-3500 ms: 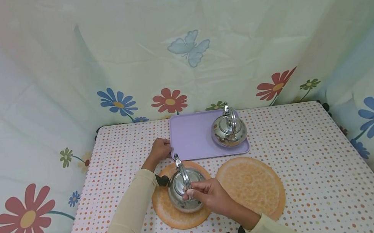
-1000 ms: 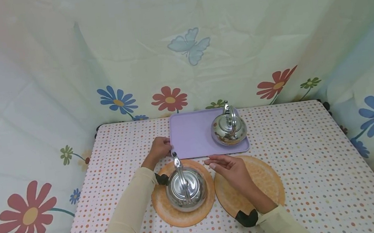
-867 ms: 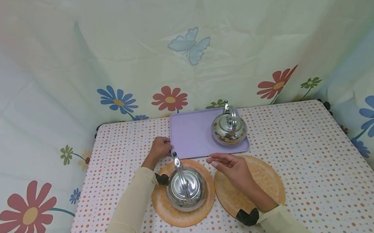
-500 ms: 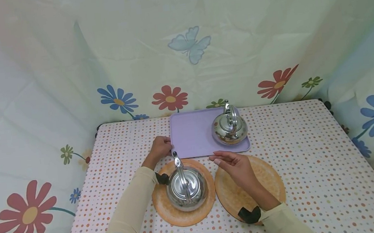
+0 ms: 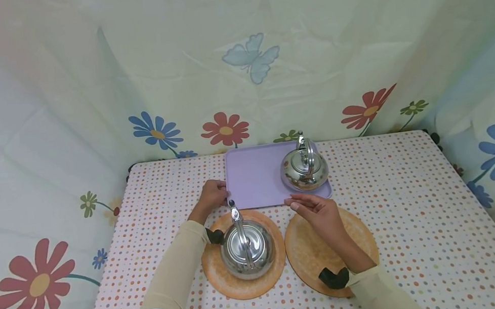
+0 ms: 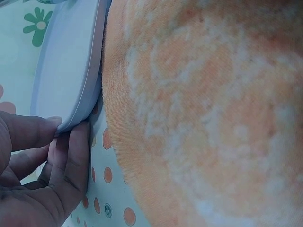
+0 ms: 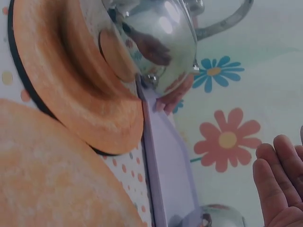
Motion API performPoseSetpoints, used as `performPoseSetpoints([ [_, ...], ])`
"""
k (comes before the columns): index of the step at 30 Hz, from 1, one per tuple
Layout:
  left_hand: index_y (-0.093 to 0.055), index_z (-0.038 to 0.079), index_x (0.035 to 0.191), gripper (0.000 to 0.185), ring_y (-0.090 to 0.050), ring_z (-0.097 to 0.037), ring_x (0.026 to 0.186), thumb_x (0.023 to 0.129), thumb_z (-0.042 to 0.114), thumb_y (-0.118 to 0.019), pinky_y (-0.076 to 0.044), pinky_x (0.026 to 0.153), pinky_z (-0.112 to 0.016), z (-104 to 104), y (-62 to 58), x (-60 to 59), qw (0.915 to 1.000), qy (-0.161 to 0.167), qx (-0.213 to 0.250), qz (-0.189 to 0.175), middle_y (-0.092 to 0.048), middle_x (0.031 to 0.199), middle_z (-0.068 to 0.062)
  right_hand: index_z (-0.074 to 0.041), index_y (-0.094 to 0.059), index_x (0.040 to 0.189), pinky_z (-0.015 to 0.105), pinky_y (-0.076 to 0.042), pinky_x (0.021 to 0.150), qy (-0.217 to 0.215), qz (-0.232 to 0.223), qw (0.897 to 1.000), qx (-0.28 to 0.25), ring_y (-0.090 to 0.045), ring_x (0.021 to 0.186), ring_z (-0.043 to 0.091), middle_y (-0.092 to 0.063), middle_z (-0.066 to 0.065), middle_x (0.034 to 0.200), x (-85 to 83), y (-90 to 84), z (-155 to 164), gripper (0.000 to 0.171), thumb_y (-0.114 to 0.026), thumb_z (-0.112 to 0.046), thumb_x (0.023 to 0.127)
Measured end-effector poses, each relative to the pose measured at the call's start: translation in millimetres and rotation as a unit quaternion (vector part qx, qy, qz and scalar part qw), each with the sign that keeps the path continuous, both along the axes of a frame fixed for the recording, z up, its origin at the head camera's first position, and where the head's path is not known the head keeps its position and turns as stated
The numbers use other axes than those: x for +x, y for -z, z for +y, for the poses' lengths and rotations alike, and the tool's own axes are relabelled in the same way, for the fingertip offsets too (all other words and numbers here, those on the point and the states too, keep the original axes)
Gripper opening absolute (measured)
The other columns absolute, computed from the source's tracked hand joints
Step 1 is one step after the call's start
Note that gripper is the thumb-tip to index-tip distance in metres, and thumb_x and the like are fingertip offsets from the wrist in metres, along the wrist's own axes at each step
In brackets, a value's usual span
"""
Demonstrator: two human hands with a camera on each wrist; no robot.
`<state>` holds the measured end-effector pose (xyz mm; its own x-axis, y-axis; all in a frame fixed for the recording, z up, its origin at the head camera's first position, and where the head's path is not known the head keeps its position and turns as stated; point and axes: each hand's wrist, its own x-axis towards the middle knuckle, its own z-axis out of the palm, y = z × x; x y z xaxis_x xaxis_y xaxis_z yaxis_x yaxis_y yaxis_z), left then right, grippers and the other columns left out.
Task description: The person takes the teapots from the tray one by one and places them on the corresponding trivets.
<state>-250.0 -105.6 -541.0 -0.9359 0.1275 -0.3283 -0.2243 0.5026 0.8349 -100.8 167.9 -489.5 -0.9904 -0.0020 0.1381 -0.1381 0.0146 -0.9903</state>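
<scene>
Here, left hand (image 5: pixel 213 195) pinches lavender tray (image 5: pixel 254 176) edge at 9 o'clock; right hand (image 5: pixel 320 211), fingers straight, empty, hovers at steel kettle's (image 5: pixel 304 168) 6 o'clock.

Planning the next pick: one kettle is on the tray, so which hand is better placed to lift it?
Probably the right hand: it hovers open just before the kettle on the tray, while the left hand grips the purple tray by its left edge.

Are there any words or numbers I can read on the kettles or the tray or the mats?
None: no words, numbers or labels show anywhere.
The two steel kettles, the purple tray and the orange mats are bare.
The tablecloth bears only coloured dots, and the backdrop only flowers and a butterfly.
</scene>
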Motion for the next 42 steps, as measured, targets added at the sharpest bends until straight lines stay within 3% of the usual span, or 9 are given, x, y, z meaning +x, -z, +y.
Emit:
performPoseSetpoints([
  [9, -0.056, -0.009, 0.129, 0.04, -0.067, -0.022, 0.077, 0.09, 0.0, -0.059, -0.058, 0.065, -0.029, 1.8, -0.1, -1.0, 1.0, -0.004, -0.004, -0.003, -0.061, 0.096, -0.015, 0.014, -0.061, 0.116, 0.023, -0.053, 0.085, 0.026, 0.016, 0.999, 0.016, -0.068, 0.097, 0.012, -0.066, 0.027, 0.107, -1.1, -25.0, 8.6, 0.027, -0.063, 0.002, 0.092],
  [16, -0.056, -0.008, 0.13, 0.04, -0.066, -0.022, 0.077, 0.09, -0.001, -0.059, -0.058, 0.066, -0.029, 4.4, -1.4, -0.9, 0.9998, -0.01, -0.012, -0.007, -0.062, 0.097, -0.015, 0.016, -0.061, 0.117, 0.02, -0.053, 0.084, 0.055, 0.004, 0.998, 0.033, -0.067, 0.098, 0.008, -0.066, 0.027, 0.108, -5.0, -26.9, 17.6, 0.029, -0.064, 0.0, 0.092],
  [22, -0.055, -0.008, 0.13, 0.042, -0.066, -0.022, 0.079, 0.09, -0.001, -0.06, -0.058, 0.066, -0.029, 6.1, -0.8, -1.9, 0.9999, -0.005, -0.01, -0.004, -0.062, 0.098, -0.015, 0.017, -0.059, 0.118, 0.019, -0.052, 0.085, 0.081, 0.006, 0.997, 0.02, -0.067, 0.099, 0.012, -0.064, 0.028, 0.111, -13.2, -17.8, 31.7, 0.032, -0.064, -0.001, 0.092],
  [28, -0.056, -0.009, 0.129, 0.041, -0.066, -0.022, 0.077, 0.089, -0.002, -0.06, -0.058, 0.065, -0.03, 0.9, 0.7, -0.6, 0.9999, -0.008, -0.01, -0.003, -0.062, 0.096, -0.015, 0.011, -0.06, 0.122, 0.018, -0.051, 0.087, 0.106, 0.009, 0.994, 0.028, -0.066, 0.101, 0.01, -0.069, 0.016, 0.111, -24.2, -3.0, 42.5, 0.037, -0.066, -0.009, 0.092],
  [32, -0.056, -0.009, 0.128, 0.041, -0.065, -0.022, 0.078, 0.088, -0.002, -0.06, -0.058, 0.065, -0.03, -1.1, 0.4, -0.7, 0.9999, -0.011, -0.001, -0.008, -0.062, 0.096, -0.015, 0.009, -0.06, 0.124, 0.017, -0.05, 0.087, 0.123, 0.009, 0.992, 0.04, -0.064, 0.102, 0.008, -0.068, 0.015, 0.113, -27.6, -2.3, 44.3, 0.039, -0.067, -0.015, 0.093],
  [42, -0.057, -0.009, 0.127, 0.04, -0.066, -0.022, 0.077, 0.088, -0.002, -0.06, -0.058, 0.065, -0.029, 0.8, 2.5, -2.0, 0.9999, -0.01, 0.001, -0.009, -0.063, 0.095, -0.015, 0.012, -0.059, 0.123, 0.016, -0.05, 0.085, 0.165, -0.009, 0.985, 0.042, -0.064, 0.101, 0.009, -0.064, 0.023, 0.117, -39.0, -5.4, 50.8, 0.035, -0.064, -0.005, 0.093],
])
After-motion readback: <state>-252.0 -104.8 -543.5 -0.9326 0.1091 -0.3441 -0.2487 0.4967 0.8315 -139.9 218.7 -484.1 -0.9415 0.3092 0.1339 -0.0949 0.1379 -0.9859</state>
